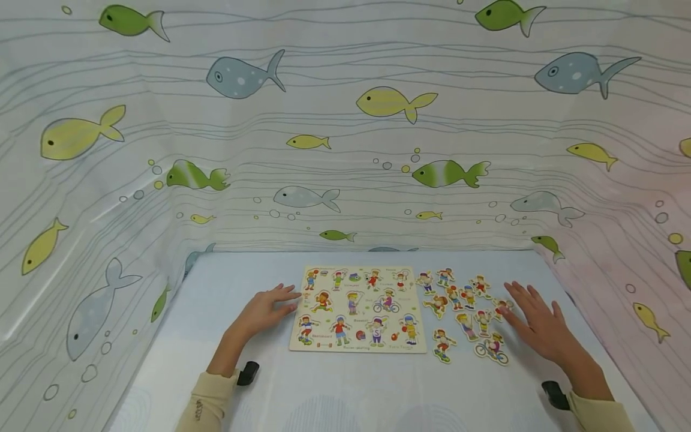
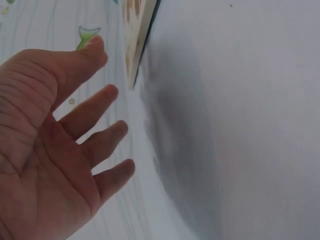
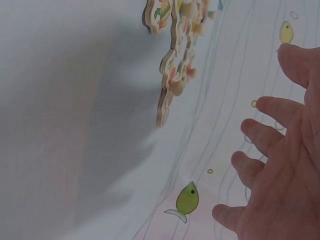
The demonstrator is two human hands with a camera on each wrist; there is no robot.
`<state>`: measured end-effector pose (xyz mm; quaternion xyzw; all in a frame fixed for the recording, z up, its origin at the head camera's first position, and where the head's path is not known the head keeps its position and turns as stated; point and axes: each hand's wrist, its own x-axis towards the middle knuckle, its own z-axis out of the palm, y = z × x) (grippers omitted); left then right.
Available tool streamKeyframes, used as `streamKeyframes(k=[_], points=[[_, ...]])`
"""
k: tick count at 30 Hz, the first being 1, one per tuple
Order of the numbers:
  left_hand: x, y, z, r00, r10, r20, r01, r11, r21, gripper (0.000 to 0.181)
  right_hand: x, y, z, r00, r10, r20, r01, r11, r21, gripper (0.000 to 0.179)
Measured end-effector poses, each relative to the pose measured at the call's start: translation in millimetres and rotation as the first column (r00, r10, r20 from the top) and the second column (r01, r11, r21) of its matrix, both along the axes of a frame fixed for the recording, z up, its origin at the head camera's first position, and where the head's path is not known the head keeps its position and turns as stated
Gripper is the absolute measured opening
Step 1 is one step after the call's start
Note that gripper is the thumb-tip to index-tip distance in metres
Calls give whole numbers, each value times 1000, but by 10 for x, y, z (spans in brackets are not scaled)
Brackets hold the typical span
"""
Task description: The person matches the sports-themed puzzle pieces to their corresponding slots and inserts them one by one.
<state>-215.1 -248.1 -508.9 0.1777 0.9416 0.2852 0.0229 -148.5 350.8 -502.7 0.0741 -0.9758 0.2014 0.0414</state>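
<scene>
A puzzle board point(image 1: 324, 346) printed with children playing sports lies in the middle of the table. My left hand point(image 1: 264, 311) is at its left edge with fingers loosely extended and nothing in them; the left wrist view shows the same hand point(image 2: 60, 145) beside the board's edge point(image 2: 142, 45). To the board's right lie several loose puzzle pieces shaped like children, among them a cyclist piece point(image 1: 492, 348) and a skateboarder piece point(image 1: 442, 346). My right hand point(image 1: 537, 321) spreads its fingers at the right side of these pieces, holding nothing. Small knobs stand up from the pieces point(image 3: 172, 82) in the right wrist view.
The pale table point(image 1: 345, 390) is bounded at the back and sides by a fish-patterned curtain point(image 1: 345, 174). A black wrist strap piece point(image 1: 248, 373) sits at the left sleeve, and another black one point(image 1: 555, 395) at the right sleeve.
</scene>
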Motion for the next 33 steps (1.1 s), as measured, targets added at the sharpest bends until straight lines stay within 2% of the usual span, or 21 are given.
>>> streamKeyframes(k=[6,11,17,23,33], points=[[-4,-7,-92,1000,-15,-3,15,999,34,32,9,-3,-27,1000,5,-10,-5,1000,-12,67],[11,-26,-189,999,-26,-33,26,1000,1,30,0,-17,-13,1000,16,-4,-16,1000,-19,66],[22,-15,-170,999,-34,-31,34,999,0,30,1,-57,14,1000,14,13,-14,999,-29,66],[6,12,-142,998,-56,-25,56,998,-6,31,-8,-72,1,999,29,-23,-29,999,-16,66],[-47,37,-134,999,-52,-12,52,999,-16,30,-102,-153,49,999,43,-26,-43,999,3,62]])
